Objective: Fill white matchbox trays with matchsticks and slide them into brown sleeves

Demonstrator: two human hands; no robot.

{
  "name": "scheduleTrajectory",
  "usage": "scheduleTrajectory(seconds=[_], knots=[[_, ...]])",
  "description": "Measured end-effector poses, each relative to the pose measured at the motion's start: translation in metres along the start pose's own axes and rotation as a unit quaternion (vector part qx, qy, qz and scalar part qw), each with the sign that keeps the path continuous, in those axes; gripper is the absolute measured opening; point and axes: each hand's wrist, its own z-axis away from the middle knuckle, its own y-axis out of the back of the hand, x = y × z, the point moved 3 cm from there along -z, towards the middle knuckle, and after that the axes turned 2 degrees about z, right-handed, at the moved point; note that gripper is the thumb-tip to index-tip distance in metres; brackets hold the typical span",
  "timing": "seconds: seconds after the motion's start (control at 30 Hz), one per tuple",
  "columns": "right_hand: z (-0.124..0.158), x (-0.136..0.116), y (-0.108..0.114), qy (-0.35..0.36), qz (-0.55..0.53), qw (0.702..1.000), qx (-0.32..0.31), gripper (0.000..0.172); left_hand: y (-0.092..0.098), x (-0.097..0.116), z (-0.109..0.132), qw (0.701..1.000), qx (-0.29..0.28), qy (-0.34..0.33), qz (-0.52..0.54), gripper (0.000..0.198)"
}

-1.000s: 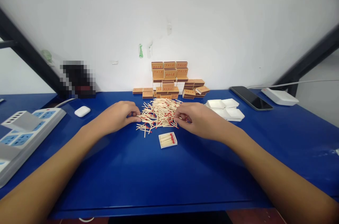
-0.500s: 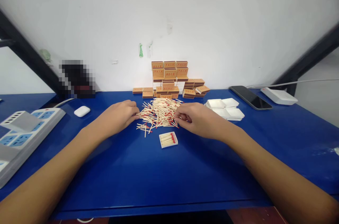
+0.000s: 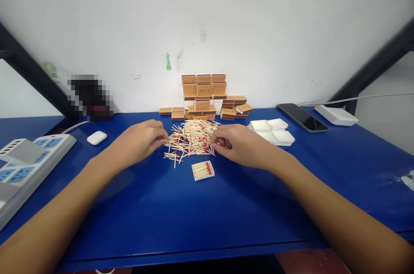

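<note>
A loose pile of red-tipped matches (image 3: 194,136) lies on the blue table between my hands. My left hand (image 3: 140,140) pinches a match at the pile's left edge, thumb and forefinger together. On the opposite side, my right hand (image 3: 237,142) has its fingers curled and its tips closed on a match, most of which the fingers hide. In front of the pile sits a white matchbox tray (image 3: 194,172), with a layer of matches (image 3: 203,170) lying side by side, heads to the right. Neither hand touches this tray.
Stacked orange matchboxes (image 3: 204,89) stand against the wall behind the pile. White empty trays (image 3: 271,130) lie right of my right hand, near a phone (image 3: 302,117) and a white box (image 3: 336,115). At left are an earbud case (image 3: 97,137) and a power strip (image 3: 35,159).
The whole view has shifted slightly, so things appear a little further left. Both hands stay at the pile's edges; the left fingers have moved only slightly. The tray stays where it was.
</note>
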Motion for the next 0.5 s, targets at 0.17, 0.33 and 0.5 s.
scheduleTrajectory(seconds=[0.17,0.33,0.5], knots=[[0.000,0.000,-0.001,0.000,0.005,1.000,-0.002,0.015,-0.001,0.014,-0.001,1.000,0.000,-0.011,-0.004,0.026],[0.001,0.000,-0.001,0.013,0.009,1.000,-0.002,0.016,0.004,0.033,-0.001,0.999,0.035,-0.039,-0.008,0.026],[0.001,0.002,-0.002,0.005,0.008,1.000,-0.004,0.015,0.009,0.044,-0.001,0.995,0.060,-0.068,-0.040,0.033]])
